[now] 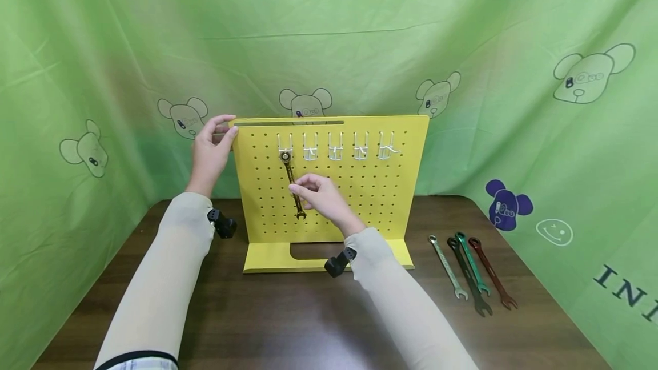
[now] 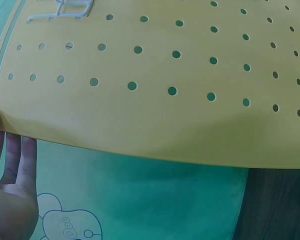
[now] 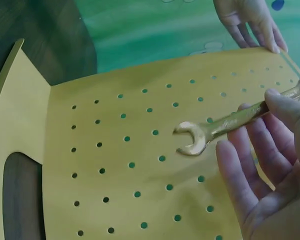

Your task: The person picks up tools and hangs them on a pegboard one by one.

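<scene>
At the centre of the head view, we see the dark, gold-toned metal combination wrench (image 1: 293,186) hanging by its ring end from the leftmost white wire hook (image 1: 285,146) on the upright yellow pegboard (image 1: 375,187). Our right hand (image 1: 321,196) pinches its shank, probably to steady it. Our left hand (image 1: 209,150) grips the pegboard's upper-left edge, apparently bracing it. Four more wrenches (image 1: 470,270) lie lower right on the dark wooden table (image 1: 288,324).
</scene>
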Demonstrator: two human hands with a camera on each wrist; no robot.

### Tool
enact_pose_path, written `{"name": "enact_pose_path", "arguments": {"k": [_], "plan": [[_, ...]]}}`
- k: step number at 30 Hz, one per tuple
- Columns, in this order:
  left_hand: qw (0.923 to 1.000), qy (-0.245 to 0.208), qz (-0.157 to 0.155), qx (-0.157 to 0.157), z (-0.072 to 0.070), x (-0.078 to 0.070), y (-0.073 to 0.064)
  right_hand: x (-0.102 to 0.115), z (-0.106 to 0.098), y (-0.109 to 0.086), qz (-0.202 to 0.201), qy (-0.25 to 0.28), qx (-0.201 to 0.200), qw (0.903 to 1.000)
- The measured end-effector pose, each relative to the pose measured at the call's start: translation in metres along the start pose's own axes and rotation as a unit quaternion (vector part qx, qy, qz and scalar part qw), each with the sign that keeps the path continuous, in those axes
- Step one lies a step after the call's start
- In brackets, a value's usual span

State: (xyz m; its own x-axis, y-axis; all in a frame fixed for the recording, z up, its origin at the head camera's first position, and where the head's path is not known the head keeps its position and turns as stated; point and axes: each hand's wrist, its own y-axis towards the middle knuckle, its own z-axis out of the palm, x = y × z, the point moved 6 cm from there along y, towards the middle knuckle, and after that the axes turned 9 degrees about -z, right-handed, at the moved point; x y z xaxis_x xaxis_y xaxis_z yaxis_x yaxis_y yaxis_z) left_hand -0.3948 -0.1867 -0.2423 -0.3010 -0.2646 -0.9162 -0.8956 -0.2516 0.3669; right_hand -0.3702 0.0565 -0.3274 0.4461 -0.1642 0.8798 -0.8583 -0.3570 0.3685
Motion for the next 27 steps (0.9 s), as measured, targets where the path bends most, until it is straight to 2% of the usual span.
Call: {"name": "enact_pose_path", "arguments": {"k": [6, 16, 27], "plan": [[1.0, -0.001, 0.0, 0.0, 0.0004, -0.0004, 0.0, -0.0025, 0.0026, 0.0051, 0.018, -0.01, -0.014, 0.9997], [1.0, -0.003, -0.002, -0.001, -0.0006, 0.0003, -0.0009, -0.0057, 0.0063, 0.0078, 0.016, -0.01, -0.011, 0.9998], [1.0, -0.004, -0.004, 0.001, -0.0007, -0.0005, -0.0013, -0.0045, -0.0016, -0.001, 0.01, -0.006, -0.009, 0.9999]]}}
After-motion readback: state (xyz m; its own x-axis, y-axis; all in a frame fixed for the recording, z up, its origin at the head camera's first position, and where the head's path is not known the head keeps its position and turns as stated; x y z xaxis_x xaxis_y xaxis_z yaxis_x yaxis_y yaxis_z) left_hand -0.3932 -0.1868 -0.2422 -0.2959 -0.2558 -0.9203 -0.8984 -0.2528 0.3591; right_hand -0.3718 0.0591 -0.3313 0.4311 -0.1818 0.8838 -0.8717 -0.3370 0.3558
